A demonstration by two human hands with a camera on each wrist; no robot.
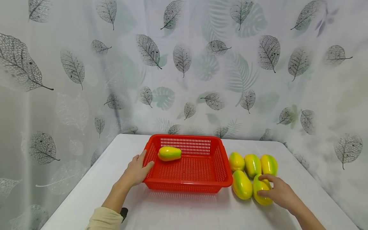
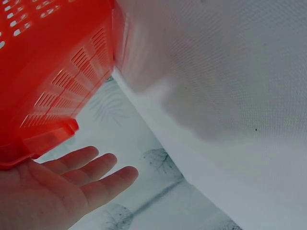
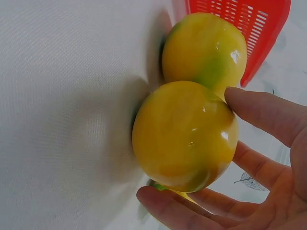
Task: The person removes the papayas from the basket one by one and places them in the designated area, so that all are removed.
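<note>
A red plastic basket [image 1: 184, 187] stands on the table with one yellow-green papaya [image 1: 169, 153] lying inside at its back left. My left hand [image 1: 137, 170] touches the basket's left side, thumb over the rim; in the left wrist view the other visible fingers reach out straight beneath it. My right hand [image 1: 279, 191] is at the front-right papaya [image 1: 262, 198] of a group beside the basket. In the right wrist view, thumb and fingers are spread around this papaya [image 3: 184, 136], without a firm grip visible. Another papaya [image 3: 204, 50] sits between it and the basket.
Left of my right hand's fruit lies a papaya [image 1: 242, 185]; behind are three more, at left [image 1: 236, 161], a middle papaya [image 1: 253, 165] and a right papaya [image 1: 269, 164]. A white cloth covers the table [image 1: 172, 214]. A leaf-patterned curtain [image 1: 195, 89] hangs behind and at both sides.
</note>
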